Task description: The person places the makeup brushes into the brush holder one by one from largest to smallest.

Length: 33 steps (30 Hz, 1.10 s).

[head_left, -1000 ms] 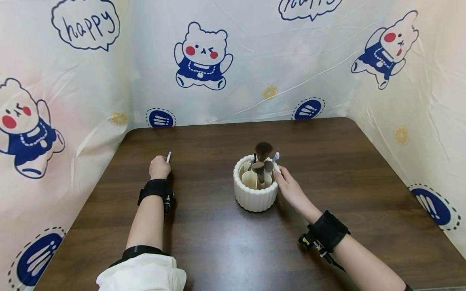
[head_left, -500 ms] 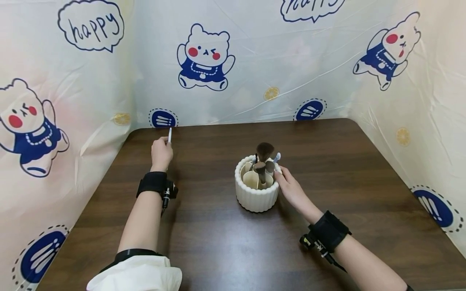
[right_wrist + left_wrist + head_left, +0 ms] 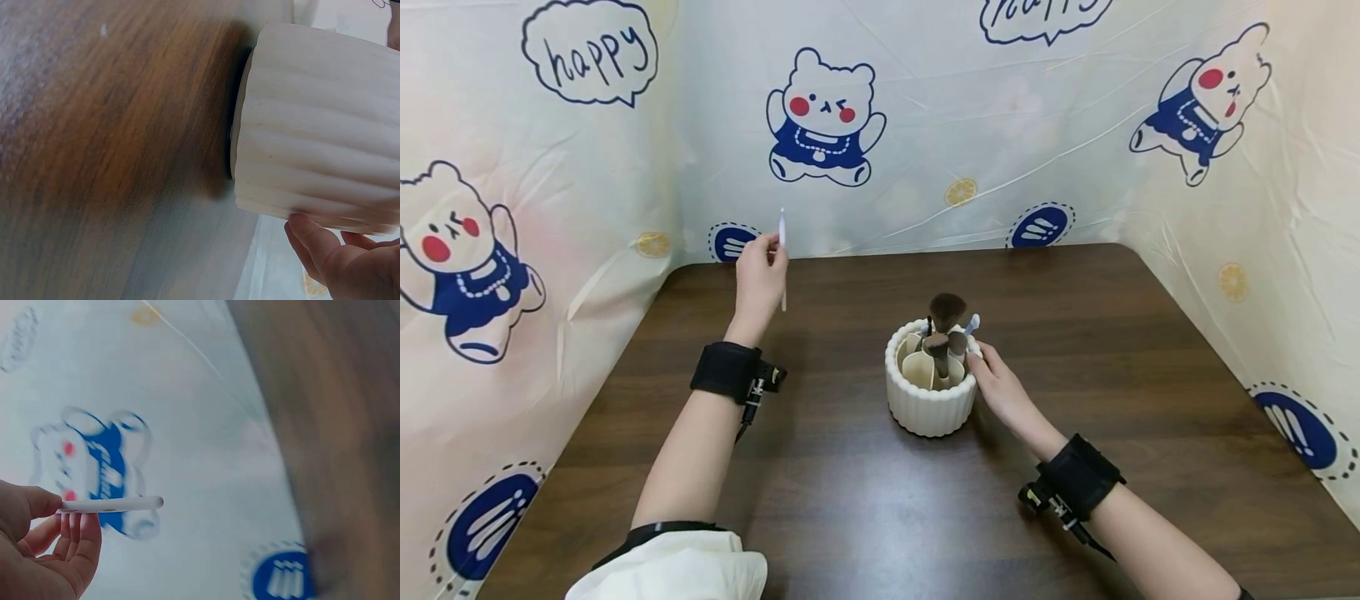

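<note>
Two hands are at work on the dark wood bench. The left hand is raised in the upper left of the head view, with thumb and fingers pinching a slim white stick-like tool; whether it is a pencil or a thin brush cannot be told. The tool stands nearly upright, its tip against the printed backdrop.

Change record: one second ago the left hand sat low at the bench surface, left of centre, with the tool tip just showing above the fist. Half a second ago it had moved toward the far edge. It is now lifted clear of the bench and shifted slightly rightward. Judged from this, the tool has been picked up and is being carried, with the holder the likely destination.

The right hand has not moved: its fingers curl against the right side of the white ribbed brush holder, steadying it at the centre of the frame. The holder contains several makeup brushes in inner compartments.

The left wrist view shows the tool held horizontally between thumb and fingertips; small print on its barrel is too blurred to read.

Legible writing: "happy" in a speech bubble at upper left of the backdrop. A second bubble at the top edge is cut off.
</note>
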Available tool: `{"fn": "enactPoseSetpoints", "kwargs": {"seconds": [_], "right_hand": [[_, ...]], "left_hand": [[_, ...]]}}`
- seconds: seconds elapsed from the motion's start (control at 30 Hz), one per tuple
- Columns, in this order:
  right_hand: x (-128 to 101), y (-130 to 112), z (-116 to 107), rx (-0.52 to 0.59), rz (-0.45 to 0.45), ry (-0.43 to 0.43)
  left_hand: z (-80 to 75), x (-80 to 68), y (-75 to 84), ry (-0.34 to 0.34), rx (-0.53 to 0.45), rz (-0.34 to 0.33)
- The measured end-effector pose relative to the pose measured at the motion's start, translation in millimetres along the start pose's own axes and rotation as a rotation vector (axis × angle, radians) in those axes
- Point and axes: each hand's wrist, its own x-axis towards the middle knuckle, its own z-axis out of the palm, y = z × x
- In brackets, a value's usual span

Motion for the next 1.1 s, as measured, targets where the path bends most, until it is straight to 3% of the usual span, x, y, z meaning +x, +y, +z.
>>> {"fn": "enactPoseSetpoints", "kwargs": {"seconds": [0.27, 0.47, 0.73, 1.1], "right_hand": [[-0.4, 0.6, -0.1, -0.001, 0.002, -0.01], [0.2, 1.3, 0.4, 0.0, 0.0, -0.003], [-0.2, 1.0, -0.7, 0.009, 0.001, -0.008], [-0.8, 0.5, -0.9, 0.007, 0.001, -0.005]], "left_hand": [[5.4, -21.3, 55.9, -0.03, -0.083, 0.134], [9.1, -40.5, 82.0, -0.04, -0.132, 0.243], [13.5, -61.2, 98.4, -0.084, -0.207, 0.309], [22.0, -82.1, 105.7, -0.203, -0.27, 0.254]]}}
